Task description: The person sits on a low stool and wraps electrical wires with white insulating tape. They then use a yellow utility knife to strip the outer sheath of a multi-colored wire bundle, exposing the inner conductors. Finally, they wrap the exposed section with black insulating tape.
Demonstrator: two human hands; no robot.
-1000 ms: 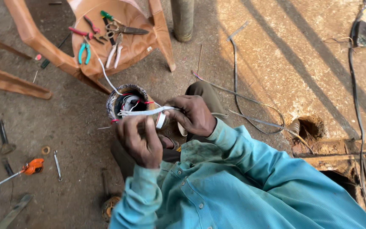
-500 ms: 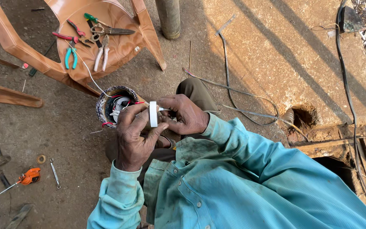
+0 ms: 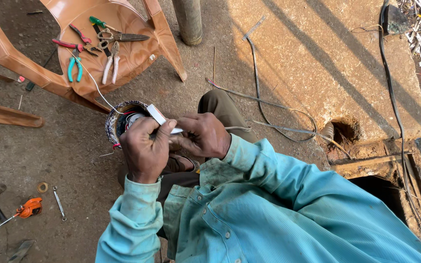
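White tape strip [image 3: 161,117]: light, limp, likely sticky; left hand [image 3: 144,148] pinches it closed, right hand [image 3: 201,135] curled alongside near motor winding [image 3: 123,122]; hold by edges.

1. The left hand [image 3: 144,148] and right hand [image 3: 201,135] gripped a white strip [image 3: 161,117] over a round wire-wound part [image 3: 123,119].
2. Pliers [image 3: 75,68] and scissors [image 3: 120,36] lay on the plastic chair [image 3: 6,56].
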